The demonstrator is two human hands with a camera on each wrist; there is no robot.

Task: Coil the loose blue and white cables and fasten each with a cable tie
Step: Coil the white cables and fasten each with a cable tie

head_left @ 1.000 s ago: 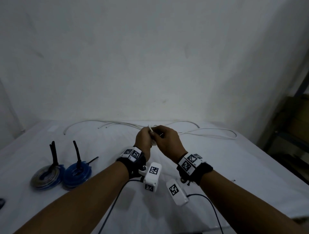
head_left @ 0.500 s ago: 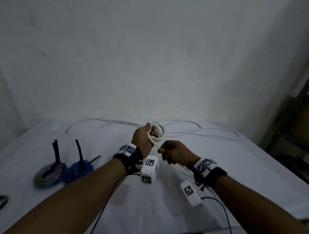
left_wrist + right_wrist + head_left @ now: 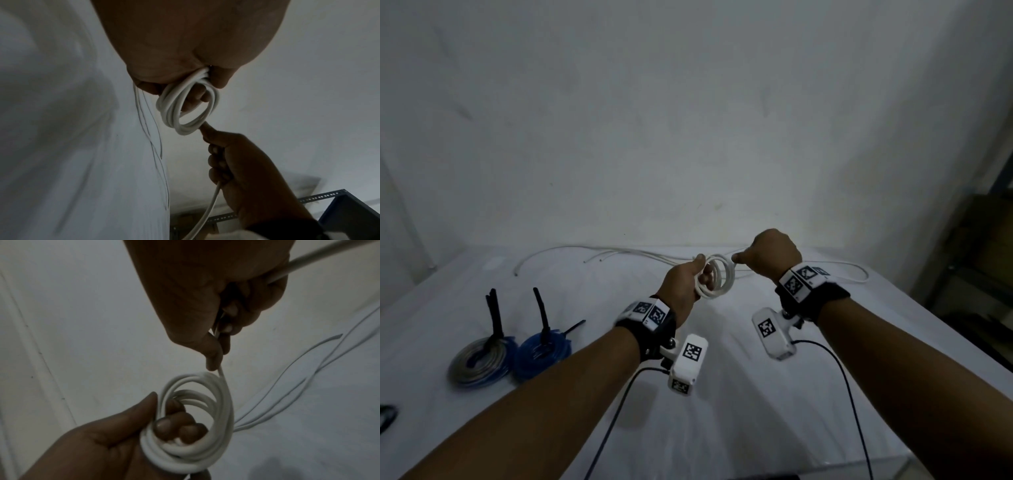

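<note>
White cable coil [image 3: 717, 281] held above table centre, loops gripped in left hand [image 3: 683, 286]. Right hand [image 3: 774, 258] at its 2 o'clock, fist closed on the feeding strand. Cable looks light, springy, smooth; best pinched where loops cross, or turns likely spring apart.

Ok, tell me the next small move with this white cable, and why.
Probably sweep the right hand round to lay another loop onto the white coil pinched in the left hand, since loose cable runs on through the right fist, uncoiled.
</note>
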